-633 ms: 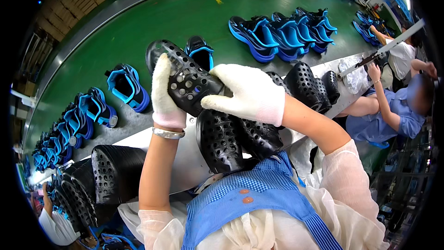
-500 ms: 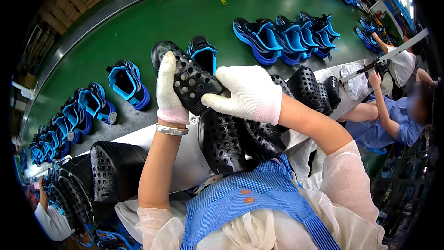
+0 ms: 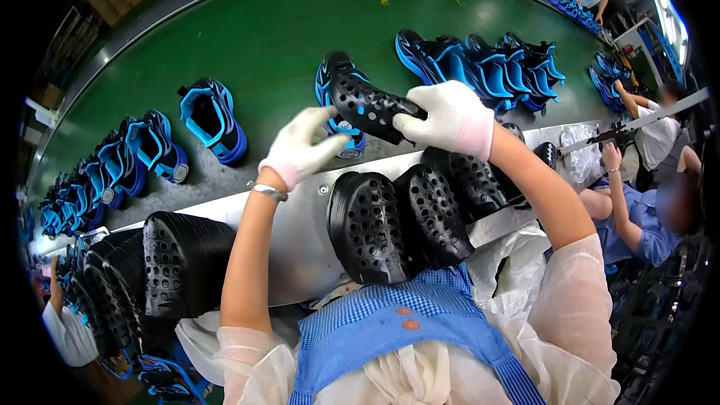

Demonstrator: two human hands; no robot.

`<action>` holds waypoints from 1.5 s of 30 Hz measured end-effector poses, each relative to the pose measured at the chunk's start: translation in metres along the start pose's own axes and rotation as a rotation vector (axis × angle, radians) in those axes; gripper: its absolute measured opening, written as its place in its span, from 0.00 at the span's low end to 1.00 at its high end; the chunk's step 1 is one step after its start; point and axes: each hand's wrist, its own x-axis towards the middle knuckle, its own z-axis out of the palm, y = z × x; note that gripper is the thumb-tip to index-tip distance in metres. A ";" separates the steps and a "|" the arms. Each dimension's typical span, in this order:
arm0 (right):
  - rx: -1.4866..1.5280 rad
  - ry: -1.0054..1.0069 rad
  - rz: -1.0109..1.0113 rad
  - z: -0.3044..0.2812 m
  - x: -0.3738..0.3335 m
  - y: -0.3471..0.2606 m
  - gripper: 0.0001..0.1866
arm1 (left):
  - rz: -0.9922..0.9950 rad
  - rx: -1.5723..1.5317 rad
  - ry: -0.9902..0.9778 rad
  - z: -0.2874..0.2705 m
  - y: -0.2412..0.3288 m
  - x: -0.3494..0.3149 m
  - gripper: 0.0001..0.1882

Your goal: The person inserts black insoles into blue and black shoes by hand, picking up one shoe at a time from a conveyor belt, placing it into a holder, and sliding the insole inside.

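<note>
My gloved right hand [image 3: 448, 118] grips the rear end of a black perforated plastic shoe insert [image 3: 364, 107]. The insert is tilted, its rounded front over a black and blue sneaker [image 3: 324, 75] on the green surface; whether it is inside the opening is hard to tell. My gloved left hand [image 3: 306, 148] is open, thumb and fingers apart, beside the sneaker's heel, holding nothing. Closer to me, nested stacks of the same inserts [image 3: 369, 229] lean by the metal ledge [image 3: 289, 244].
Several black and blue sneakers [image 3: 212, 120] line the left side of the green belt [image 3: 277, 22], with another row [image 3: 480, 67] at right. More insert stacks [image 3: 184, 262] stand at lower left. Clear plastic bags [image 3: 581, 146] lie at right, near co-workers, one in a blue shirt [image 3: 637, 214].
The insert has moved right and turned, its front now over the sneaker. My left hand has let go of it and dropped to the sneaker's heel. My right hand keeps its grip.
</note>
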 end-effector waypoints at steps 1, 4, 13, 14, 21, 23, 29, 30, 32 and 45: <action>-0.023 -0.046 -0.027 -0.001 0.003 0.003 0.22 | 0.086 0.138 -0.021 0.006 -0.004 0.000 0.26; -0.059 -0.245 0.058 -0.003 0.019 0.012 0.25 | 0.201 0.371 0.036 0.039 -0.022 0.011 0.16; -0.331 -0.356 0.045 0.014 0.088 0.029 0.27 | 0.137 0.375 0.085 0.073 -0.007 0.029 0.12; -0.344 -0.356 0.064 0.019 0.092 0.024 0.27 | 0.127 0.380 0.089 0.074 -0.008 0.031 0.12; -0.333 -0.403 0.206 0.058 0.113 -0.001 0.19 | -0.091 0.347 -0.186 0.068 -0.008 0.045 0.19; -0.308 -0.418 0.233 0.070 0.119 -0.001 0.17 | -0.175 0.335 -0.363 0.063 -0.009 0.057 0.21; -0.120 -0.264 0.290 0.117 0.121 0.017 0.14 | -0.206 0.360 -0.392 0.072 -0.014 0.064 0.21; -0.078 -0.238 0.265 0.119 0.121 0.022 0.14 | -0.211 0.363 -0.407 0.071 -0.012 0.065 0.21; -0.017 -0.200 0.259 0.126 0.129 0.030 0.15 | -0.250 0.376 -0.423 0.071 -0.010 0.070 0.20; -0.274 -0.345 0.246 0.128 0.143 0.030 0.15 | -0.349 0.535 -0.443 0.075 0.001 0.078 0.25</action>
